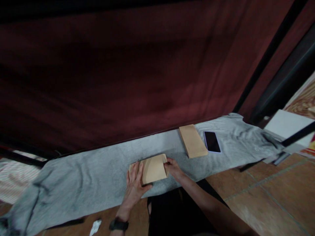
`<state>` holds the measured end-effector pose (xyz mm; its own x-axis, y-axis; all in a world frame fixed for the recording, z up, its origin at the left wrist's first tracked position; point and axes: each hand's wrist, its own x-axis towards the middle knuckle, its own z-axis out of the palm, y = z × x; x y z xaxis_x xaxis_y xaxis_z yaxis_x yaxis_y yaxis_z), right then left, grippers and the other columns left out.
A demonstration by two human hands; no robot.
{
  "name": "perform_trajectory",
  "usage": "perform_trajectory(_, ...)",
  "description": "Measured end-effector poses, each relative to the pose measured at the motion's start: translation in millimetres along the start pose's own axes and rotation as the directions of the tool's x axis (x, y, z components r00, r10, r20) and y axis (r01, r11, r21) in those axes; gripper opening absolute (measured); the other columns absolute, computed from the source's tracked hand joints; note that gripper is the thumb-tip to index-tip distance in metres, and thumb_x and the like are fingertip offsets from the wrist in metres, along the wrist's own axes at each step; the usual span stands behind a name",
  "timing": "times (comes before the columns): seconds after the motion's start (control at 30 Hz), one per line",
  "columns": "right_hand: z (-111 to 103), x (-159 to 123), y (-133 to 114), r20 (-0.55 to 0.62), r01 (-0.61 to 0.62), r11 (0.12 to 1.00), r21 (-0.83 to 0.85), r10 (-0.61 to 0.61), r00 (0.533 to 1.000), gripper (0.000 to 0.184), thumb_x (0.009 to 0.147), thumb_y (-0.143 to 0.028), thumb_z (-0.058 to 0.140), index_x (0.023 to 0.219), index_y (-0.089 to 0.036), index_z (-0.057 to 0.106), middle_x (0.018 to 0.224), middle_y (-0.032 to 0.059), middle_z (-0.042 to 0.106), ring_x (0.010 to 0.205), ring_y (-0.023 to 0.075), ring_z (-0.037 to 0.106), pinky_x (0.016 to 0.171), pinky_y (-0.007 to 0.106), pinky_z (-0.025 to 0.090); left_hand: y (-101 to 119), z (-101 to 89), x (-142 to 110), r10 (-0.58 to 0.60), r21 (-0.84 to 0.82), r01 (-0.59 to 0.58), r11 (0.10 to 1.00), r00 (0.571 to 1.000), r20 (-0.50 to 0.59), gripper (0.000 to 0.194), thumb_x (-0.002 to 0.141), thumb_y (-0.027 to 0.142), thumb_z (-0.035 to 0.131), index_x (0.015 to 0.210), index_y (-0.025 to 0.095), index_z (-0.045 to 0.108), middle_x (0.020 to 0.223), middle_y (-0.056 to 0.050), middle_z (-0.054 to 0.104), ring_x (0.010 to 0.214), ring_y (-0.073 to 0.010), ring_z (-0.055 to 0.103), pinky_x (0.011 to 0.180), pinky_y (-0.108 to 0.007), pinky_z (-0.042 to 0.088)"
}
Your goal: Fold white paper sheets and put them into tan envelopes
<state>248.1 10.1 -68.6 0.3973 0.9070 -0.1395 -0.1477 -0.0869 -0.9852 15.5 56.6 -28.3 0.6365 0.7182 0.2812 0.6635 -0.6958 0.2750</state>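
A brown paper envelope [154, 168] lies flat on a grey cloth in front of me, its right end folded up like a flap. My left hand [135, 183] rests on the envelope's left part with the fingers spread and pressing flat. At the right end, my right hand [172, 167] pinches the folded edge, its fingertips partly hidden by the paper. To the right lies a thick stack of brown paper envelopes [193, 141], apart from both hands.
The grey cloth [103, 173] covers a long narrow bench. A phone [212, 142] lies right of the stack. Behind the bench stands a dark red panel [128, 82] with black bars. A crumpled white scrap [95, 226] is on the tiled floor [275, 193].
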Motion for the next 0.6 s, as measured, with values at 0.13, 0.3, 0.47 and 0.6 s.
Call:
perform_trajectory(0.13, -3, 1, -2, -0.042, -0.038, 0.998, 0.04, 0.04, 0.998, 0.017, 0.068, -0.03, 0.059, 0.074, -0.02, 0.072, 0.065, 0.0001, 0.068, 0.068, 0.0204, 0.065, 0.065, 0.03, 0.051, 11, 9.4, -21, -0.223, -0.244, 0.175, 0.954, 0.957, -0.186, 0.082, 0.089, 0.049, 0.061, 0.158, 0.029, 0.022, 0.164, -0.014, 0.025, 0.151, -0.0344, 0.023, 0.119, -0.057, 0.025)
perform_trajectory(0.3, -6, 0, -4, -0.064, -0.047, 0.997, 0.069, 0.051, 0.997, 0.017, 0.065, -0.027, 0.059, 0.074, -0.019, 0.072, 0.067, 0.0001, 0.069, 0.069, 0.0202, 0.064, 0.066, 0.03, 0.051, 37, 13.5, -49, -0.658, -0.624, 0.429, 0.653, 0.729, -0.187, 0.071, 0.084, 0.055, 0.066, 0.144, 0.024, 0.047, 0.153, -0.016, 0.04, 0.141, -0.0356, 0.042, 0.115, -0.054, 0.037)
perform_trajectory(0.47, -3, -6, -8, -0.083, -0.042, 0.994, 0.101, 0.051, 0.995, 0.018, 0.066, -0.031, 0.06, 0.075, -0.019, 0.07, 0.068, 0.0012, 0.068, 0.069, 0.0212, 0.063, 0.065, 0.031, 0.05, 71, 20.8, -50, -0.755, -0.887, 0.432, -0.165, 0.524, 0.395, 0.043, 0.086, 0.051, 0.066, 0.113, 0.017, 0.062, 0.107, -0.015, 0.072, 0.106, -0.0309, 0.071, 0.099, -0.05, 0.054)
perform_trajectory(0.6, 2, -16, -13, -0.083, -0.017, 0.991, 0.132, 0.028, 0.996, 0.019, 0.069, -0.034, 0.06, 0.08, -0.021, 0.068, 0.077, 0.0039, 0.072, 0.075, 0.0229, 0.065, 0.069, 0.033, 0.053, 99, 31.2, -20, -0.587, -0.798, 0.373, -0.473, 0.542, 0.601, 0.016, 0.093, 0.032, 0.061, 0.102, 0.02, 0.062, 0.103, -0.012, 0.075, 0.1, -0.0238, 0.074, 0.094, -0.041, 0.059)
